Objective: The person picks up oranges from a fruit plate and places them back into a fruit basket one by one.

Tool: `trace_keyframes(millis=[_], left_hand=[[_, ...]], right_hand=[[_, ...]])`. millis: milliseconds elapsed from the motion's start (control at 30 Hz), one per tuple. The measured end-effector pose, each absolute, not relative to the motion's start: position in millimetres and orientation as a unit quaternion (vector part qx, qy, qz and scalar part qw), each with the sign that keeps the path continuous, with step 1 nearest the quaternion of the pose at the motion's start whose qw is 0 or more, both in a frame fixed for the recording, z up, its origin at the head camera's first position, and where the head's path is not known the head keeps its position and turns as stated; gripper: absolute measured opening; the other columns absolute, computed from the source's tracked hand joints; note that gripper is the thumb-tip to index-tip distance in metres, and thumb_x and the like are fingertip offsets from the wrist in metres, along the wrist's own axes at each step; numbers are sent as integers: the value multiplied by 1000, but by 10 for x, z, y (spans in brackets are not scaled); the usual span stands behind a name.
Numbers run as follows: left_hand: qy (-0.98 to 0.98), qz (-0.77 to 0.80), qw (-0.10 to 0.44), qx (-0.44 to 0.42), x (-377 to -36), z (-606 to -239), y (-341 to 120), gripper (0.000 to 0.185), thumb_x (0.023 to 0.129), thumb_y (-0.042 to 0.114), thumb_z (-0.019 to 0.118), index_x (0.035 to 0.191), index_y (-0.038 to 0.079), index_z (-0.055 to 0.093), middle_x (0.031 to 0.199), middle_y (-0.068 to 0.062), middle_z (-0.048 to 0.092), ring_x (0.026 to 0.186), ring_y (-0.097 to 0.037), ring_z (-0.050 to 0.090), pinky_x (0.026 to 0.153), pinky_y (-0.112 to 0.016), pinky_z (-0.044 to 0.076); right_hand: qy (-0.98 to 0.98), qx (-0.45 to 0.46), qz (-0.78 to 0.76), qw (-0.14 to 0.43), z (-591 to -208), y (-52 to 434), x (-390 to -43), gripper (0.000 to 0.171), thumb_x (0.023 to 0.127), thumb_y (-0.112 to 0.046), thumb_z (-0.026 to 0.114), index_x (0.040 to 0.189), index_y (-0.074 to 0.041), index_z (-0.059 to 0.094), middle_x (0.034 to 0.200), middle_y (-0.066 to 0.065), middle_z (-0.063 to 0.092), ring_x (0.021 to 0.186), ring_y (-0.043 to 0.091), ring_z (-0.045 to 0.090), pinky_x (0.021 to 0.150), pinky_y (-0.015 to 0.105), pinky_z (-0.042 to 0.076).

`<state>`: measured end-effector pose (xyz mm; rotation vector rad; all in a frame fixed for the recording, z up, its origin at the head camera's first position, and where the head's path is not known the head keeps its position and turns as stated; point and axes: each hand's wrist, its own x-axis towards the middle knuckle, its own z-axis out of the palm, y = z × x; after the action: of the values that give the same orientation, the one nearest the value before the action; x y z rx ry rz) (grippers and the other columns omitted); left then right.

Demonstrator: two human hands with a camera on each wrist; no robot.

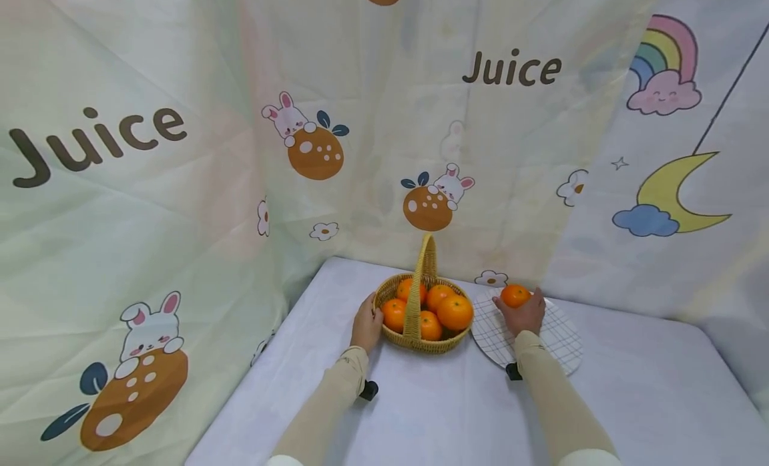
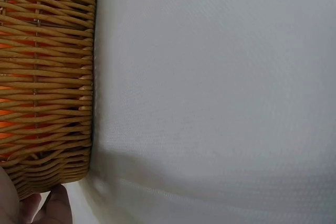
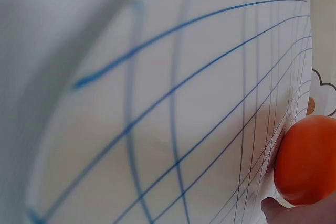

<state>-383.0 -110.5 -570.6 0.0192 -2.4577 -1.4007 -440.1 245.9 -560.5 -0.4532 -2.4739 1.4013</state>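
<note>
A woven wicker basket with a tall handle holds several oranges. My left hand grips its left side; in the left wrist view, fingers show at the basket's end. To the right, a round white plate with blue grid lines lies on the table, and a single orange sits toward its far side. Reaching over the plate, my right hand has thumb and fingers spread around this orange. In the right wrist view, the thumb tip stands a little off the orange.
A white cloth covers the table. Printed curtains hang behind it and at both sides, close to the back edge. Basket and plate stand side by side near that edge.
</note>
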Motion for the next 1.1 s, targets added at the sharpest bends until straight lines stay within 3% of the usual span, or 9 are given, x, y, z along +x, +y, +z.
trace_keyframes(millis=[267,600,833,933,1100], left_hand=[[-861,-485,151,6,-3797,-5697,-1051,49,100,11,45,147,-1,38,146,-20,43,136,-32,40,111,-47,34],[-863,-476,169,-7,-3850,-5744,-1127,49,100,13,44,146,-2,39,144,-21,45,133,-34,43,108,-48,38],[-857,-491,159,2,-3814,-5689,-1134,49,100,13,45,147,-2,38,146,-21,43,134,-34,41,109,-48,37],[-858,-490,157,2,-3810,-5681,-1133,49,100,13,45,147,-2,38,146,-21,43,134,-34,41,109,-49,37],[-856,-492,159,1,-3801,-5670,-1119,49,100,13,45,147,-2,38,146,-21,43,135,-33,41,109,-48,37]], right_hand=[[-848,-143,489,148,-5669,2606,-4447,74,84,-24,74,140,8,36,137,31,44,121,46,42,109,59,31],[-850,-115,497,135,-5542,2541,-4362,77,87,-20,73,147,4,30,143,30,39,126,46,39,111,58,29],[-849,-100,501,138,-5466,2499,-4276,78,89,-26,72,149,1,30,145,27,39,128,45,38,111,58,29],[-845,-96,509,136,-5380,2461,-4211,80,87,-30,74,149,-2,31,145,23,40,127,43,38,101,66,36],[-849,-61,506,137,-5222,2389,-4128,82,86,-34,75,149,-4,32,145,23,40,124,43,40,101,65,37]])
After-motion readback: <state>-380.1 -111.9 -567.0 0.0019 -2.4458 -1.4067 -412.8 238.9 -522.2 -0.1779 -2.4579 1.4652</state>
